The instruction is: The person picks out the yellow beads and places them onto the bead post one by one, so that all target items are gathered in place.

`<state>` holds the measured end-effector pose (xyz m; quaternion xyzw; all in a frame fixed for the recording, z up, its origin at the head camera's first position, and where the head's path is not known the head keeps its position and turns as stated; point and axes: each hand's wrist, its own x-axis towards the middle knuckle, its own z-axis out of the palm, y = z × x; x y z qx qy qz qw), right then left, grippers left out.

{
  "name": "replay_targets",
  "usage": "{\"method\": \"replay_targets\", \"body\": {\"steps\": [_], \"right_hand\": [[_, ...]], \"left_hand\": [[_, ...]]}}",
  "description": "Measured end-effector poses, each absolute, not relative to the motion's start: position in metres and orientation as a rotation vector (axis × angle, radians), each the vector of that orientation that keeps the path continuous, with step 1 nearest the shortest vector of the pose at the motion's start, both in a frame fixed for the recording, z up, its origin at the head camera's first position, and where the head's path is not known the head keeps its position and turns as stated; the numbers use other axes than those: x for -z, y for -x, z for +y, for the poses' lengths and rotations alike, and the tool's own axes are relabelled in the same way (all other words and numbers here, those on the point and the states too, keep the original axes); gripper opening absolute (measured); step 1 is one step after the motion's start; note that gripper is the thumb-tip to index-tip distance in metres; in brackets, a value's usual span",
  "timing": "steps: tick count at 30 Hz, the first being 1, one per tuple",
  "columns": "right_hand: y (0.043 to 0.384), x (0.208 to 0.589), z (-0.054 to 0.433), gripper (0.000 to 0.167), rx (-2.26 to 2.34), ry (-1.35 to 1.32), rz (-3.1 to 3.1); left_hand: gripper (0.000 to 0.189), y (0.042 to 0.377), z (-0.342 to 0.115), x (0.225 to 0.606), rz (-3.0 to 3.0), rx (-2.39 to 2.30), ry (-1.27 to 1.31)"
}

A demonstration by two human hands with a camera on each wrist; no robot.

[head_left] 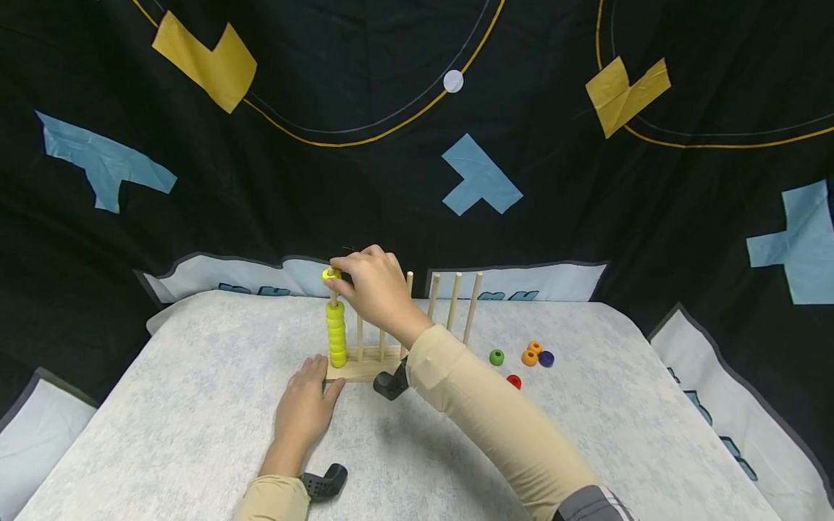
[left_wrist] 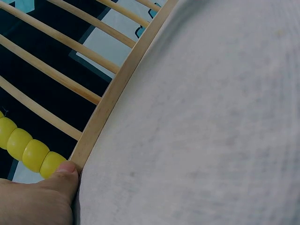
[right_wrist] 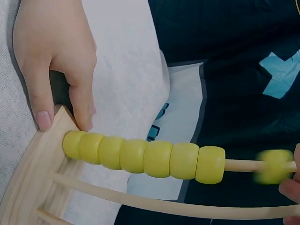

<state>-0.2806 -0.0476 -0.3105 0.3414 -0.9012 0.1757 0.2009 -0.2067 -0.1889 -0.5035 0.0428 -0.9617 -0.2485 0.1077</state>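
A wooden bead rack has a flat base (head_left: 355,373) and a row of upright rods. Several yellow beads (head_left: 336,334) are stacked on its leftmost rod. Near the top of that rod, my right hand (head_left: 381,289) pinches another yellow bead (right_wrist: 274,167) between thumb and fingers. The rod runs through this bead, which looks blurred in the right wrist view and sits apart from the stack below. My left hand (head_left: 304,405) holds the left end of the base, thumb (left_wrist: 65,168) at the front edge and a finger (right_wrist: 83,112) on the other side.
On the table (head_left: 195,391), right of the rack, lie a green bead (head_left: 496,357), two orange beads (head_left: 530,357), a purple bead (head_left: 546,359) and a red bead (head_left: 514,381). Bare rods (head_left: 452,304) stand along the rack. A dark curtain (head_left: 365,195) hangs behind.
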Motion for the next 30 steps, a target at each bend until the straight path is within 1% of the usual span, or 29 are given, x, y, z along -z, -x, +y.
{"method": "replay_targets", "body": {"steps": [7, 11, 18, 24, 30], "right_hand": [[0.276, 0.309, -0.043, 0.039, -0.531, -0.978, -2.431], [0.27, 0.313, -0.032, 0.041, -0.606, -0.964, -2.382], [0.255, 0.333, -0.008, 0.041, -0.714, -0.971, -2.292], [0.239, 0.35, 0.008, 0.037, -0.72, -0.949, -2.176], [0.222, 0.365, 0.036, 0.035, -0.831, -0.923, -2.213]], "left_hand": [[0.064, 0.206, -0.189, 0.504, -2.832, 0.752, -0.133], [0.064, 0.206, -0.188, 0.504, -2.837, 0.754, -0.139], [0.065, 0.206, -0.188, 0.503, -2.846, 0.751, -0.146], [0.067, 0.202, -0.195, 0.504, -2.832, 0.735, -0.165], [0.068, 0.198, -0.2, 0.504, -2.829, 0.745, -0.148]]}}
